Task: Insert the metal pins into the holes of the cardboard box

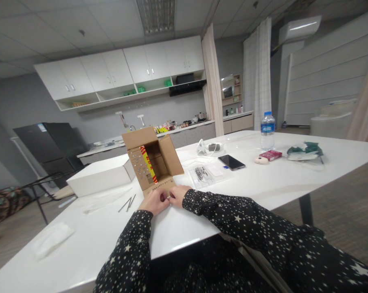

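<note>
My left hand [153, 200] and my right hand [178, 194] meet on the white table [257, 187], fingers closed around a small metal piece [168, 197] pinched between them. Directly beyond them stands an open brown cardboard box [152, 160], tipped on its side, with rows of small holes and metal bits on its flaps and a red and yellow strip inside. Both sleeves are black with white stars. Two thin metal rods [127, 203] lie just left of my left hand.
A white flat box [100, 175] sits left of the cardboard box. A clear bag of small parts [202, 174], a phone [231, 162], a water bottle [267, 131], a red pack [271, 154] and a green cloth [306, 149] lie to the right. A white bag [52, 239] lies near left.
</note>
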`<move>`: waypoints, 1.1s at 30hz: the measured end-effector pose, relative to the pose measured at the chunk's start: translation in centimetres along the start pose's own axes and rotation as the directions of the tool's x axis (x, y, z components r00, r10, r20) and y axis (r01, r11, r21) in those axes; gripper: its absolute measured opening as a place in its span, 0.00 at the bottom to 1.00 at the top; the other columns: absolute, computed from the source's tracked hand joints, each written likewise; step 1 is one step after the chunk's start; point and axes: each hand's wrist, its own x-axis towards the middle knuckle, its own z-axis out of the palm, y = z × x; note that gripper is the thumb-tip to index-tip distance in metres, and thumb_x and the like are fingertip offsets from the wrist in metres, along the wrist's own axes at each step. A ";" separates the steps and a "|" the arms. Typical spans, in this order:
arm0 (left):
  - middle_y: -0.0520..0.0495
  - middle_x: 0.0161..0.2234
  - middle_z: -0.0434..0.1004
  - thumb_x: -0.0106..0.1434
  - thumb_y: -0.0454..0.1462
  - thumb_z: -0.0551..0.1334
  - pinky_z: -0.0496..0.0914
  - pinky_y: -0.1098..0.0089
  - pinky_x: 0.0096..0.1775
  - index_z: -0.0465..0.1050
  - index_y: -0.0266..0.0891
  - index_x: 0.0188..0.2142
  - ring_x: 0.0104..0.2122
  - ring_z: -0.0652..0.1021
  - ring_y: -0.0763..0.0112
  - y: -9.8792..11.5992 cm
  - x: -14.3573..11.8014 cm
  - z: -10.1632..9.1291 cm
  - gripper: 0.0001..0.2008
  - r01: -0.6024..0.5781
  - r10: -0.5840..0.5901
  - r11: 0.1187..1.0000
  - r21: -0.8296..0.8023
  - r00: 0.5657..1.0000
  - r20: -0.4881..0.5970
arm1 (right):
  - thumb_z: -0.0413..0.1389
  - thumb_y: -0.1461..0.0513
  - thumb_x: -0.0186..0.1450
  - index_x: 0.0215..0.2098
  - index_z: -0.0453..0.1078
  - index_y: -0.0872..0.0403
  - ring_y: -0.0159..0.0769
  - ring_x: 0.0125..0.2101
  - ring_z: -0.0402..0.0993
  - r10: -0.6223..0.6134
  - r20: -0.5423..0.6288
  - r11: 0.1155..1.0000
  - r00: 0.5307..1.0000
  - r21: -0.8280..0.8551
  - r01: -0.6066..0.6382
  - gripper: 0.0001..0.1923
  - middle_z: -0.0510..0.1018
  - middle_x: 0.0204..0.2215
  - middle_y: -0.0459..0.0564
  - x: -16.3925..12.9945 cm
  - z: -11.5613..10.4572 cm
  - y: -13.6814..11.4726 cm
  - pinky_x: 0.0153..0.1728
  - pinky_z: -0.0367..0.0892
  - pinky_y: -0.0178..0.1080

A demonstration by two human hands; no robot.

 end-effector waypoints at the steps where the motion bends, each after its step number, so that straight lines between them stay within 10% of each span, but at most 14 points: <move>1: 0.52 0.21 0.70 0.52 0.41 0.58 0.59 0.72 0.26 0.65 0.39 0.22 0.23 0.69 0.73 0.0 0.0 0.0 0.08 -0.002 0.002 1.000 0.000 1.000 -0.001 | 0.49 0.55 0.61 0.35 0.74 0.52 0.41 0.34 0.76 -0.001 0.000 1.000 1.000 0.001 0.001 0.15 0.79 0.32 0.52 0.0 0.0 0.0 0.31 0.67 0.37; 23: 0.52 0.22 0.70 0.52 0.39 0.57 0.59 0.72 0.27 0.64 0.39 0.24 0.24 0.69 0.73 -0.2 0.1 0.1 0.06 0.017 -0.019 0.999 -0.039 0.999 -0.039 | 0.48 0.54 0.61 0.37 0.74 0.51 0.42 0.34 0.75 0.010 0.013 1.000 1.000 0.002 -0.010 0.16 0.79 0.34 0.53 -0.1 -0.2 -0.1 0.32 0.68 0.39; 33: 0.55 0.20 0.65 0.50 0.37 0.53 0.62 0.73 0.28 0.64 0.39 0.25 0.23 0.66 0.75 1.1 -0.3 -1.1 0.04 0.010 -0.078 0.960 -0.279 0.968 -0.237 | 0.48 0.54 0.61 0.37 0.73 0.52 0.44 0.34 0.76 -0.013 0.024 1.000 1.000 0.022 0.012 0.15 0.78 0.34 0.54 -0.9 -1.3 -0.2 0.30 0.67 0.39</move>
